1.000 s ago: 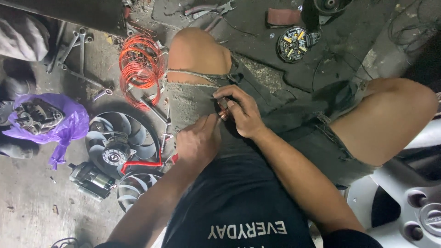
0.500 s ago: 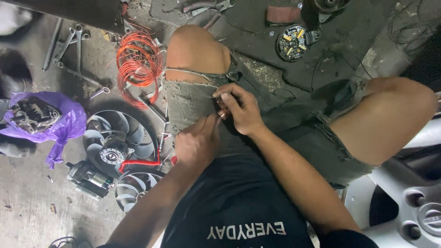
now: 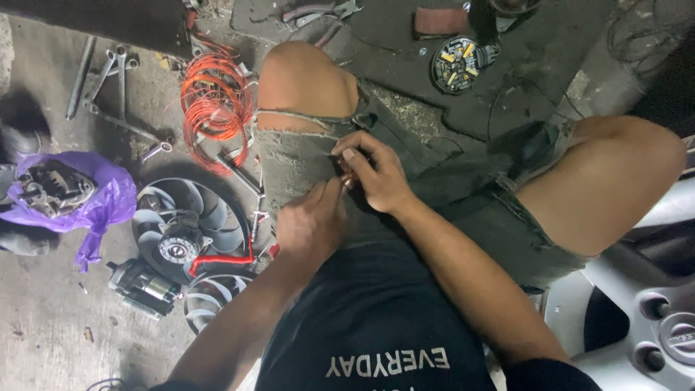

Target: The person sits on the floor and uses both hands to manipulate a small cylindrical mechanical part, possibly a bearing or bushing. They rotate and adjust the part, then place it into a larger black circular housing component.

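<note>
I sit on the floor with bare knees raised, looking down at my lap. My left hand and my right hand meet over my left thigh, on grey frayed shorts. Between their fingertips is a small copper-coloured piece, pinched by both hands; its exact shape is too small to tell. A coil of orange wire lies on the floor just left of my left knee.
Wrenches lie at the upper left. A black fan with a red hose, a second fan and a small motor sit left. A purple bag holds a metal part. A round wired component lies ahead. A wheel rim stands right.
Both hands stay together on the small piece over my thigh, with only slight finger shifts. The view has drifted a little.
</note>
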